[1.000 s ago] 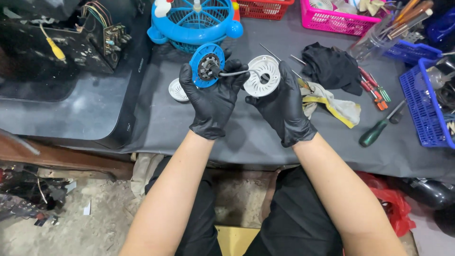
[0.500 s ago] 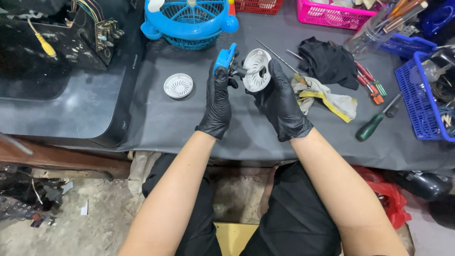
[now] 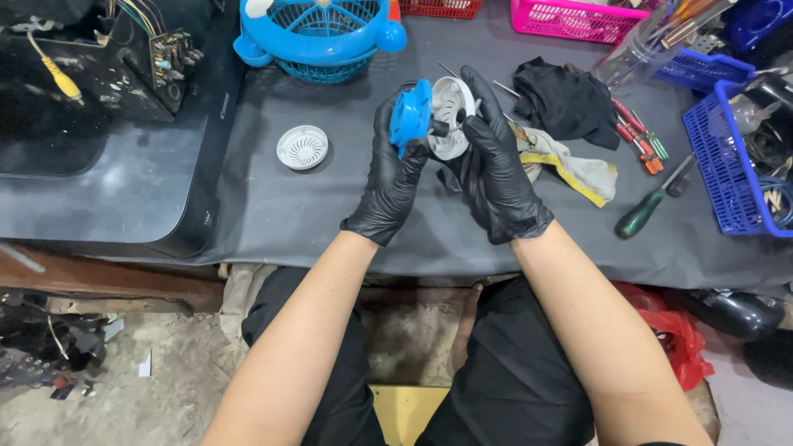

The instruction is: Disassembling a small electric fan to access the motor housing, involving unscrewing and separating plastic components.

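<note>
Above the dark counter (image 3: 330, 206), the two parts have drawn closer than half a second ago. The left hand (image 3: 395, 169) is closed around the blue round housing (image 3: 410, 117), now turned edge-on. The right hand (image 3: 493, 161) grips the white slotted disc (image 3: 450, 107) just beside it, a short dark stub between them.

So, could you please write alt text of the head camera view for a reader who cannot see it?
Two hands in black gloves meet above a dark grey mat: the left hand holds a round blue plastic part, the right hand a white vented plastic disc. A small white round grille lies to the left.
</note>
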